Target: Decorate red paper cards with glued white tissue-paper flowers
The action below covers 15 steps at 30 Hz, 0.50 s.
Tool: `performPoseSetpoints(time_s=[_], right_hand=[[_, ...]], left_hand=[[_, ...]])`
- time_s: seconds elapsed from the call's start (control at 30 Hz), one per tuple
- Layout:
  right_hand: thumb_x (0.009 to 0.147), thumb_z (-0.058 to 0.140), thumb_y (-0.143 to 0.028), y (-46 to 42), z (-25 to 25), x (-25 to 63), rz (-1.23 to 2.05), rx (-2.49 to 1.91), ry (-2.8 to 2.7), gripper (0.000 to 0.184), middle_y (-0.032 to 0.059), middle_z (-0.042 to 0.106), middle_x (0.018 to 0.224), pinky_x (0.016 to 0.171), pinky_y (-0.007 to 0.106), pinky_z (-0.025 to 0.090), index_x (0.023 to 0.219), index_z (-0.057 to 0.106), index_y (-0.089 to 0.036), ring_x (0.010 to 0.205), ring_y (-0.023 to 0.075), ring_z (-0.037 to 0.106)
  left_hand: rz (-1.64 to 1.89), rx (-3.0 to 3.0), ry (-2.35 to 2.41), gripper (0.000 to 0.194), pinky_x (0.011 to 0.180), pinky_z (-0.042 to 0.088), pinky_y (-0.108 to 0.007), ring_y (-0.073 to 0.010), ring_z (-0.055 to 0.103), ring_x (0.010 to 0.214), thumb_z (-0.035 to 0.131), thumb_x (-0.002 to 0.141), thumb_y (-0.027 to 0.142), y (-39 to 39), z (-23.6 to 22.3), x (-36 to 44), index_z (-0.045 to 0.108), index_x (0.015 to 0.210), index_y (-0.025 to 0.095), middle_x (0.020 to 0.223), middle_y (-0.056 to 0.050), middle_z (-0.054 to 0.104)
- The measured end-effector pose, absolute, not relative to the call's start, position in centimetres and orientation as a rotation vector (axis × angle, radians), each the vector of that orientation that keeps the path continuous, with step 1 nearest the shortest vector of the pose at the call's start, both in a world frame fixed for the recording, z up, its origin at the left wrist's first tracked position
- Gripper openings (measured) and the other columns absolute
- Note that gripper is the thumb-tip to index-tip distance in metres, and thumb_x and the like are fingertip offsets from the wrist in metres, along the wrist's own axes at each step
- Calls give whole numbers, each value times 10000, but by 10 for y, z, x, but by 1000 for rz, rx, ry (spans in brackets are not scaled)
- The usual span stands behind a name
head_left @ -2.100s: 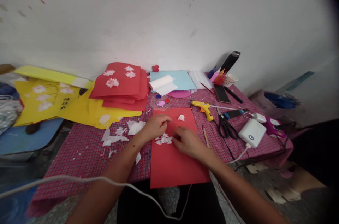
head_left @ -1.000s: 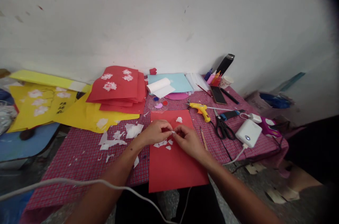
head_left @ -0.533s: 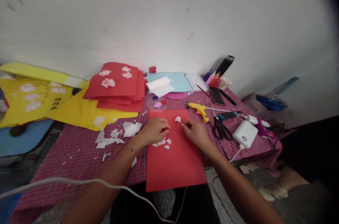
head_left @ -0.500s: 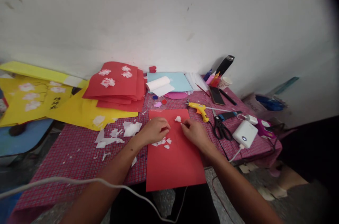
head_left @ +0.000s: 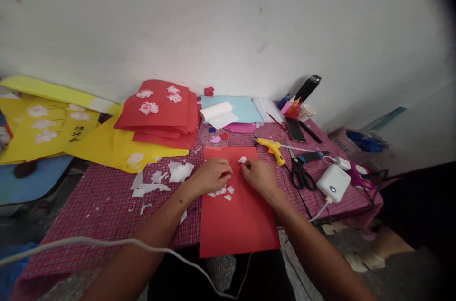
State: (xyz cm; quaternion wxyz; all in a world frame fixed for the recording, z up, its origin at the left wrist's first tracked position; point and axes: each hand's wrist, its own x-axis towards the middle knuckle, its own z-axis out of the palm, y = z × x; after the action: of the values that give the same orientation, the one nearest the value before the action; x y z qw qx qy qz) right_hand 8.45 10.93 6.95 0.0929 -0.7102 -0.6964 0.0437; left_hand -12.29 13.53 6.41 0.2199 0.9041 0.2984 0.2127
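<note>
A red sheet of paper [head_left: 242, 225] lies in front of me on the checked cloth. Near its top is a small white paper flower [head_left: 242, 160]. My right hand [head_left: 261, 178] is closed in a pinch at the flower's right edge, seemingly on a small bit of white paper. Over the sheet's left side, my left hand [head_left: 213, 175] has its fingers curled together; what they hold, if anything, is hidden. Several torn white paper pieces [head_left: 228, 197] lie on the red sheet just below my left hand.
White paper scraps [head_left: 180, 172] lie left of the sheet. To the right are a yellow glue gun [head_left: 270, 146], black scissors [head_left: 302, 175], a phone [head_left: 295, 129] and a white power bank [head_left: 334, 182]. Red papers with blossoms [head_left: 156, 116] are stacked behind. A white cable [head_left: 142, 245] crosses the foreground.
My right fingertips have moved up against the edge of the white flower. My left hand stays curled in nearly the same place. The whole view has shifted slightly.
</note>
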Motion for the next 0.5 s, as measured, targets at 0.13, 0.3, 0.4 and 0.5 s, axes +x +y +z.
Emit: performPoseSetpoints(time_s=[0.13,0.3,0.4,0.5], right_hand=[[928,524,-338,112,71,83,123,-2156,-2067,280,113,774,845,609,276,378,864,747,-183,754,228,698],[919,523,-344,117,74,81,132,-2231,-2055,286,121,773,868,632,279,394,882,758,-186,801,241,709],[928,505,-363,120,76,80,164,-2263,-2041,317,131,770,878,644,279,402,888,761,-182,817,243,712],[928,498,-354,123,75,80,158,-2280,-2042,330,147,768,886,648,276,404,869,763,-167,823,239,710]], left_hand=[[591,2515,818,160,904,451,-322,-198,629,942,552,873,173,135,63,-123,705,909,203,942,-43,705],[585,2523,822,159,884,450,-319,-197,629,932,547,876,176,136,64,-123,702,901,203,940,-42,703],[581,2525,817,159,893,447,-322,-198,628,937,550,872,173,136,64,-123,703,904,202,943,-44,702],[583,2526,819,162,882,449,-321,-198,625,937,548,871,175,136,63,-123,704,908,201,949,-45,702]])
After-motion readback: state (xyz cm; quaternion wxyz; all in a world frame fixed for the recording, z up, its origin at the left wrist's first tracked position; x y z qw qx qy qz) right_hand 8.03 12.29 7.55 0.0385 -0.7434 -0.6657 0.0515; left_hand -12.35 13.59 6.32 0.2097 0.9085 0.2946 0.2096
